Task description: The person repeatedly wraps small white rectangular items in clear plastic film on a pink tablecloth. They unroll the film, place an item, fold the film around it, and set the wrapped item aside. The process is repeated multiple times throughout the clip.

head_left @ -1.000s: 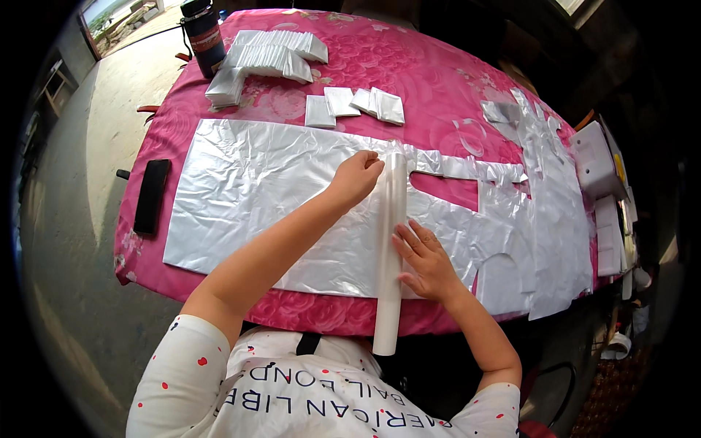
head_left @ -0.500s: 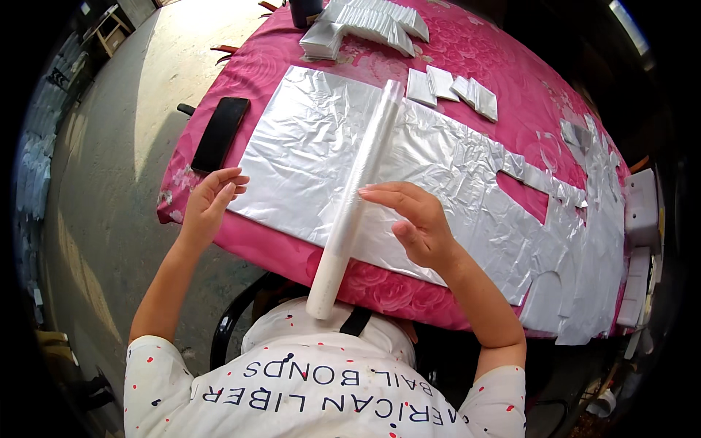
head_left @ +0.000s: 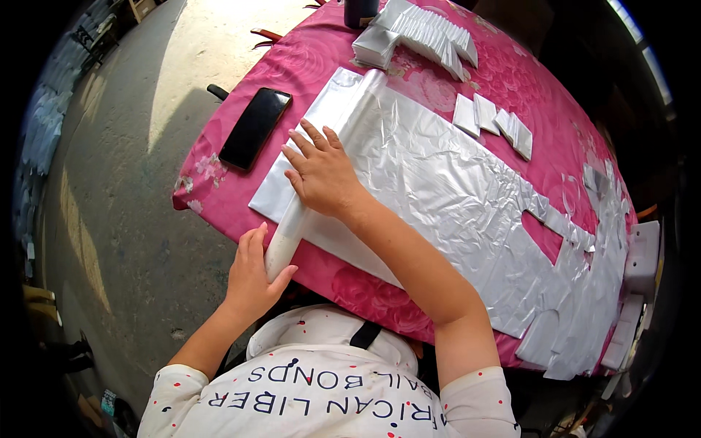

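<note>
A long white tube (head_left: 282, 250) lies slanted over a silvery, thin plastic sheet (head_left: 431, 193) that spreads across the table. My left hand (head_left: 250, 276) grips the tube's near end, thumb on one side and fingers on the other. Across the tube's middle, my right hand (head_left: 321, 169) rests palm down with its fingers spread. A narrow strip of sheet shows to the left of the tube; the wider part stretches to the right, where it has cut-outs and loose flaps. Part of the tube is hidden under my right hand.
A black phone (head_left: 255, 130) lies left of the sheet on the pink flowered tablecloth (head_left: 208, 157). Stacked folded white packets (head_left: 416, 35) sit at the far side beside a dark cup (head_left: 359, 13). Several smaller packets (head_left: 515, 133) lie closer. White plastic pieces (head_left: 642, 255) stand beyond the right edge.
The tube has moved left across the sheet, leaving less sheet on its left side. My left hand has come onto its near end, and my right hand has reached across and flattened on it.
</note>
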The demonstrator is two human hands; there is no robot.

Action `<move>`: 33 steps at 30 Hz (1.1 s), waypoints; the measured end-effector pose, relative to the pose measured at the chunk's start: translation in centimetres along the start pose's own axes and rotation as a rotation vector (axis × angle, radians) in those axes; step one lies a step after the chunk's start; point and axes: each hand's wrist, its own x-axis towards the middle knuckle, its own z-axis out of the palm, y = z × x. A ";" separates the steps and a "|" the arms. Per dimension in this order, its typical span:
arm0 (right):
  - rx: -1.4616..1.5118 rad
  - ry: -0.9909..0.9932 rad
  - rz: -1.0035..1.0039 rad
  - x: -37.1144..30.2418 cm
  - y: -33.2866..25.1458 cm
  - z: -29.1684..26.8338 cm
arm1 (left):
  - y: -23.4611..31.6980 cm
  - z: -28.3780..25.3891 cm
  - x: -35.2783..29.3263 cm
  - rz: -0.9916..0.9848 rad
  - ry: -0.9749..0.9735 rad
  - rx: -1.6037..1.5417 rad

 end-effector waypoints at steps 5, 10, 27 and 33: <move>0.407 0.378 0.551 -0.1 -2.4 2.8 | -0.6 -0.1 0.7 -0.137 -0.199 -0.267; 1.748 0.610 0.570 -2.2 -2.8 -3.0 | 0.6 -0.4 0.5 -0.394 -0.692 -1.440; 1.880 0.814 0.677 -13.0 -2.0 -8.4 | 5.2 5.0 2.5 -0.424 -1.382 -1.512; 1.767 0.970 0.901 -16.3 -1.8 -8.0 | 8.7 5.9 3.3 -0.344 -1.222 -1.061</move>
